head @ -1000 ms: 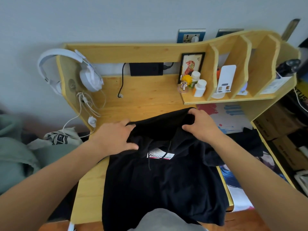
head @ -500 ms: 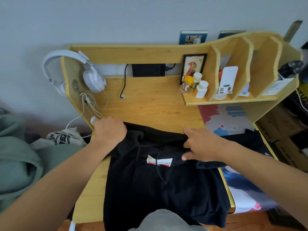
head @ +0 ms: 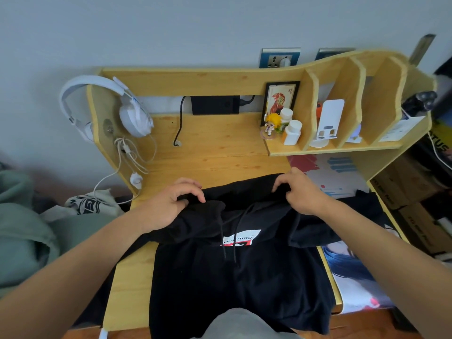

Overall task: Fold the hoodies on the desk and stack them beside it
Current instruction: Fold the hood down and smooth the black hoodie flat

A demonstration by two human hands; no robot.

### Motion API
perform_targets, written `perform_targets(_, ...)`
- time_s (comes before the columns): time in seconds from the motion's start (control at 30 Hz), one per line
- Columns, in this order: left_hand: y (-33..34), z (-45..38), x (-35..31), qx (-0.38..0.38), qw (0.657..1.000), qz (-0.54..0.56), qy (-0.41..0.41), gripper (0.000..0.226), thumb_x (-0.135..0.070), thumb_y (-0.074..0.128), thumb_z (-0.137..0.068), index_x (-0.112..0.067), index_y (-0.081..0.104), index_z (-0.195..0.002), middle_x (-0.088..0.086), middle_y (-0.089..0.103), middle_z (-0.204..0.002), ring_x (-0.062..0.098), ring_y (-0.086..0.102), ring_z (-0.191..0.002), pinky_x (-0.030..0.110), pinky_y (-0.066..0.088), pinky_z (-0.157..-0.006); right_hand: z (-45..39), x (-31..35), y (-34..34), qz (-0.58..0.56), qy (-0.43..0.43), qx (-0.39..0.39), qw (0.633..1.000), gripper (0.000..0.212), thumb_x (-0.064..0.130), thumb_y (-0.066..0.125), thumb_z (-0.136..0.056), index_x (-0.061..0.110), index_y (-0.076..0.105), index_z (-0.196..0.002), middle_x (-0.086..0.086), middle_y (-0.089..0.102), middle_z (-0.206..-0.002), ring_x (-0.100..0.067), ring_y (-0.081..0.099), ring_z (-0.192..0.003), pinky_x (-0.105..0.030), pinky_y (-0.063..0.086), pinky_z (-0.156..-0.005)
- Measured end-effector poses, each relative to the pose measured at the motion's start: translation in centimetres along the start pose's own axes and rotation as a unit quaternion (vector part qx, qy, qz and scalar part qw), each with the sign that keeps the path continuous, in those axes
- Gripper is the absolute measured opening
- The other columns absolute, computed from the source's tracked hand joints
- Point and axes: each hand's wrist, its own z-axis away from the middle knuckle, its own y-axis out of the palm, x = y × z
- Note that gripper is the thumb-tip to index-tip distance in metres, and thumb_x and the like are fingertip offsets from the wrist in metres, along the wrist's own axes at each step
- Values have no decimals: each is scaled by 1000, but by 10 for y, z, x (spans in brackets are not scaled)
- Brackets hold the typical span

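A black hoodie (head: 244,277) with a white and red chest logo lies front up on the wooden desk (head: 215,152), its hem hanging over the near edge. My left hand (head: 168,206) grips the hood's left edge. My right hand (head: 298,192) grips the hood's right edge, fingers curled round the fabric. The hood is bunched up between both hands, and two drawstrings trail down over the logo. Part of a sleeve lies dark at the right, under my right forearm.
White headphones (head: 132,111) and cables hang on the desk's left side panel. A shelf (head: 342,148) at the right holds a picture frame, a figurine, bottles and a white stand. Green and white clothes (head: 27,231) lie left of the desk. Cardboard boxes (head: 411,192) stand at the right.
Both hands had pressed the hoodie's shoulders flat half a second ago. Now they have closed on the hood's edges and pulled it up and toward me.
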Motion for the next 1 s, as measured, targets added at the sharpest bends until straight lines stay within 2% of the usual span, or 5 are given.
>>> perform_targets(0.4, 11, -14, -12, 186, 882, -430, -48, 58, -2, 48, -100, -40, 53, -144, 0, 30, -154, 26, 53, -110, 41, 51, -88, 5, 21, 16, 13, -59, -29, 998, 51, -10, 50, -90, 37, 65, -78, 8, 47, -99, -18, 51, -98, -31, 45, -80)
perform_targets(0.53, 33, -8, -16, 210, 819, -530, 61, 50, -11, 63, -97, -47, 60, -131, 0, -10, -171, 47, -1, -154, 65, 22, -120, 0, 31, 10, -128, -14, -100, 987, 46, 0, 51, -96, 33, 66, -125, 1, 51, -123, -16, 51, -111, -24, 40, -88)
perform_targets(0.7, 48, 17, -29, 134, 716, -588, 352, 31, -17, 44, -101, -20, 75, -101, 4, 60, -134, 30, 47, -133, 49, 21, -122, -3, 22, 10, -84, 1, -176, 981, 53, -5, 48, -92, 29, 65, -128, -2, 48, -118, -23, 53, -115, -27, 44, -92)
perform_targets(0.83, 31, 13, -13, 178, 786, -572, 153, 35, -2, 45, -93, -16, 57, -123, -7, 58, -71, 18, 57, -70, 44, 20, -124, 5, 11, 4, 58, -28, -135, 989, 73, -11, 54, -85, 26, 46, -147, -7, 51, -133, -29, 55, -118, -37, 49, -93)
perform_targets(1.0, 23, -5, -11, 248, 756, -603, -63, 44, -9, 47, -100, -26, 55, -139, -2, 65, -120, 24, 51, -127, 70, 19, -114, 9, 10, 3, 204, 31, -102, 973, 39, 3, 58, -88, 18, 61, -124, -7, 54, -119, -32, 61, -98, -38, 50, -72)
